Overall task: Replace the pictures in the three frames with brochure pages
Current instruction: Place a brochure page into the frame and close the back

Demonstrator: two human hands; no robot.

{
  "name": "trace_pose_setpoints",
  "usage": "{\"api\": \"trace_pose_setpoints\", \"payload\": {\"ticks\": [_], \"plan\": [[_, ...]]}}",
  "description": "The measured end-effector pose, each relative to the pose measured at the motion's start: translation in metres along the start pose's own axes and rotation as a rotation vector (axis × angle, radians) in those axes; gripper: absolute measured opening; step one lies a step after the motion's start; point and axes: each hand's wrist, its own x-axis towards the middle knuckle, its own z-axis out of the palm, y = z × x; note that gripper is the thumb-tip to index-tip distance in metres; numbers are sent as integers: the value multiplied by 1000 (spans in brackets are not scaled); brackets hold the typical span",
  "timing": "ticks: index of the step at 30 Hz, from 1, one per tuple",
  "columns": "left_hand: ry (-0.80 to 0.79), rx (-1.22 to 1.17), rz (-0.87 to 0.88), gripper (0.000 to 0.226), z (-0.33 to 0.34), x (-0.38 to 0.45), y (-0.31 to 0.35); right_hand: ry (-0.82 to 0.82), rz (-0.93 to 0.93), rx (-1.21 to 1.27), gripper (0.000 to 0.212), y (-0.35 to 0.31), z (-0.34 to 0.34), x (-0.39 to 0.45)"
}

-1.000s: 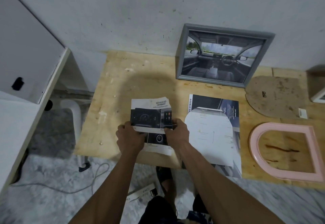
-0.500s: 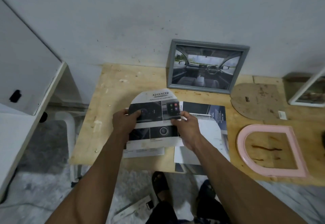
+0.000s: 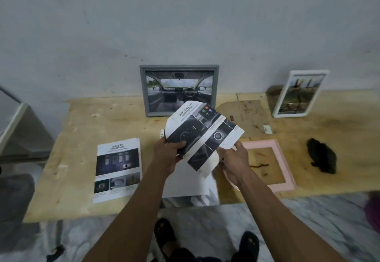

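Observation:
A cut brochure page (image 3: 202, 133) with a rounded top, headed "ADVANCED", is lifted above the wooden table (image 3: 82, 122) and tilted to the right. My left hand (image 3: 169, 154) grips its lower left edge, and my right hand (image 3: 234, 159) pinches its lower right corner. The empty pink arch-shaped frame (image 3: 285, 179) lies flat just right of my right hand. Its brown backing board (image 3: 246, 115) lies behind it. A grey frame (image 3: 178, 90) with a car interior picture leans on the wall. A white frame (image 3: 299, 93) leans at the back right.
A "SAFETY" brochure page (image 3: 118, 169) lies flat on the left of the table. More white brochure sheets (image 3: 189, 187) lie under my hands. A black cloth (image 3: 321, 155) sits at the right. A small white tag (image 3: 267, 129) lies by the backing board. My feet stand below the table edge.
Both hands have lifted the "ADVANCED" page off the table and turned it clockwise toward the pink frame. The page left beneath it now shows on the left. The camera has swung right.

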Motion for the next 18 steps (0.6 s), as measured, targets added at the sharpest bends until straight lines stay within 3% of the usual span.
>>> {"api": "trace_pose_setpoints", "payload": {"ticks": [5,10,13,18], "plan": [[-5,107,64,35,71,-25,-43,-44,-69,-206,40,-29,-110,12],[105,426,105,26,135,-48,-99,-35,-89,-390,38,-43,-211,36],[140,600,106,24,161,-61,-133,9,-138,-517,43,-40,-253,50],[191,674,92,21,185,-70,-170,21,-103,-604,51,-31,-289,68]]}}
